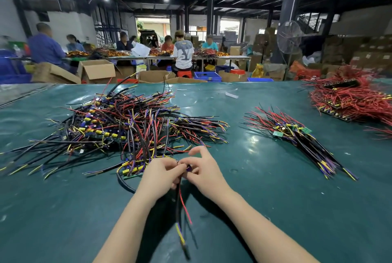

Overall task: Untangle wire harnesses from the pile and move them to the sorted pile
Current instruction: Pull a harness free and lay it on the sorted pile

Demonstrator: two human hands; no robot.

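A big tangled pile of wire harnesses [118,129] in black, red, yellow and purple covers the left half of the green table [265,188]. A smaller, aligned sorted pile [297,133] with small green boards lies to the right. My left hand [162,174] and my right hand [204,172] meet at the table's middle front, both pinching the top end of one wire harness [180,205]. Its black cable and red wire hang down toward me between my forearms, ending in yellow and purple tips. The small part between my fingertips is mostly hidden.
A large heap of red wires [352,97] with black boards sits at the far right of the table. Beyond the table edge are cardboard boxes [97,70], blue crates [206,76], a standing fan [289,38] and several people seated at a long bench.
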